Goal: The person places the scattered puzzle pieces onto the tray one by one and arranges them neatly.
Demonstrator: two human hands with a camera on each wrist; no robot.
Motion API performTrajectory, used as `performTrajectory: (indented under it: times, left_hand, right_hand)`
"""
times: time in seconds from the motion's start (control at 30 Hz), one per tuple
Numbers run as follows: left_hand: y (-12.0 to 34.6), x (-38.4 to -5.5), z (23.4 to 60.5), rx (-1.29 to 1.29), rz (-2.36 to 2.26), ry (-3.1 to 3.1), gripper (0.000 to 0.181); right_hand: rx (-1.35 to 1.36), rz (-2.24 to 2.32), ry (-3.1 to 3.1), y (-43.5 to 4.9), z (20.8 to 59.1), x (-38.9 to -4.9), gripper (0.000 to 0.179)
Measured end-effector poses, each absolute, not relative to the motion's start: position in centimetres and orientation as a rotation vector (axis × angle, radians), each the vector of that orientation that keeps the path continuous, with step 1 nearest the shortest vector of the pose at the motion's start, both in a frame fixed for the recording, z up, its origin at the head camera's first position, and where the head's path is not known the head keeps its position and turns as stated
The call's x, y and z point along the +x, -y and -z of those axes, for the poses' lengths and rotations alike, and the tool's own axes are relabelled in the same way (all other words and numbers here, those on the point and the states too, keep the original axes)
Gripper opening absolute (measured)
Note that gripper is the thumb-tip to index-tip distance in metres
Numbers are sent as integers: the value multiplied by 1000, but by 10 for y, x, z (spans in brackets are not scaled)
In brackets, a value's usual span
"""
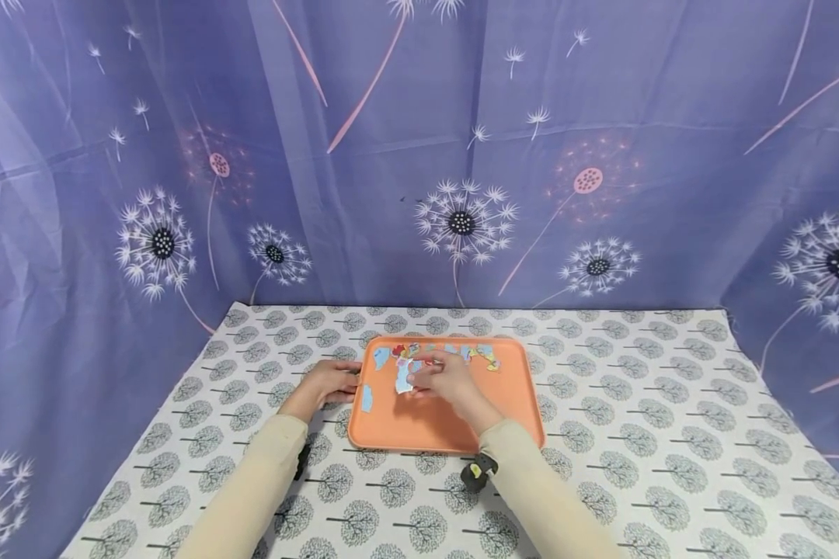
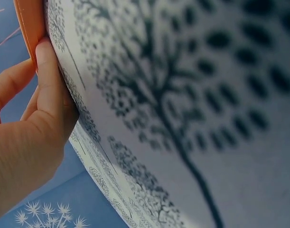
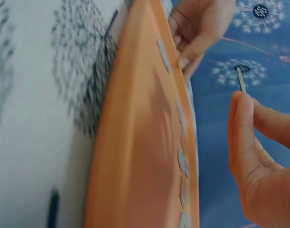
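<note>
My right hand is raised over the orange tray and pinches a light-blue puzzle piece between thumb and fingertips. In the right wrist view that puzzle piece appears edge-on, as a thin pale strip above the fingertips. My left hand is at the tray's left side and holds its rim; the left wrist view shows thumb and finger on either side of the orange edge. Lying in the tray are a blue piece at the upper left, another blue piece lower down, and several printed pieces along the far side.
The tray rests on a table covered with a white tree-print cloth. A purple-blue dandelion curtain hangs behind and at both sides. A dark round object with a yellow mark is at my right wrist, by the tray's near edge.
</note>
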State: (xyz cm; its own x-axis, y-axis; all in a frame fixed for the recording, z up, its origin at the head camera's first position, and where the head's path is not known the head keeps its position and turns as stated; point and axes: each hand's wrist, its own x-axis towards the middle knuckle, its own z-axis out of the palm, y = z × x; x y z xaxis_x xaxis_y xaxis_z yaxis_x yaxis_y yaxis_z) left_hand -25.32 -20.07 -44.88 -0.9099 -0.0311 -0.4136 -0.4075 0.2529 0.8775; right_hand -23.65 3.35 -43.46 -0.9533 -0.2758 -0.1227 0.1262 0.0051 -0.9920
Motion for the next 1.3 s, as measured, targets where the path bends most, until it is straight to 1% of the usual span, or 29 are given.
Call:
performTrajectory:
  times: [0.4, 0.63, 0.9, 1.3]
  left_hand:
    - [201, -255, 453, -419, -1698, -2207, 46]
    - [201, -255, 454, -402, -1704, -2208, 46]
    - [201, -255, 452, -384, -1706, -2219, 44]
    - [201, -255, 450, -398, -1693, -2219, 44]
  right_hand:
    - [-87, 1939, -2012, -7, 447, -228, 47]
    - [-14, 1953, -2012, 1, 457, -226, 40]
    - [49, 1919, -2070, 9, 458, -222, 41]
    - [14, 1901, -2155, 14, 456, -219, 41]
